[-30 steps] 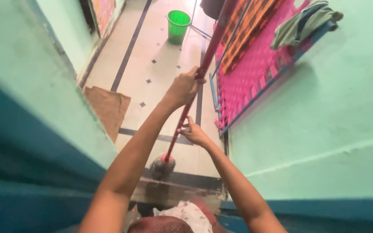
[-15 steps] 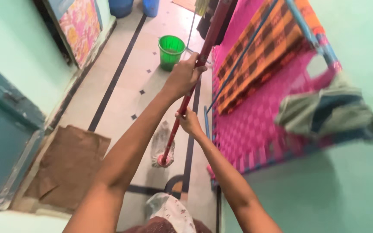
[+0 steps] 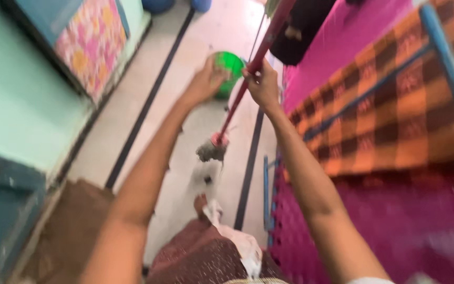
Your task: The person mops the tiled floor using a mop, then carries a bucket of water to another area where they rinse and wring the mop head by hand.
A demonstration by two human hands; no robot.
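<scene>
A person mops a tiled corridor floor (image 3: 148, 131), the right hand (image 3: 262, 84) clamped around the red mop handle (image 3: 243, 94). The left hand (image 3: 205, 83) hangs just left of the shaft, fingers loosely curled; motion blur leaves it unclear whether it touches the handle. The handle's long axis slants from above the right-hand grip, top right, down and leftward to the grey mop head (image 3: 210, 151) on the floor below both hands. A green bucket (image 3: 231, 66) sits beyond the grip, partly hidden by the left hand. A pink woven cot (image 3: 342, 68) with an orange checked cloth (image 3: 390, 115) lies right. The handle's top is cut off.
</scene>
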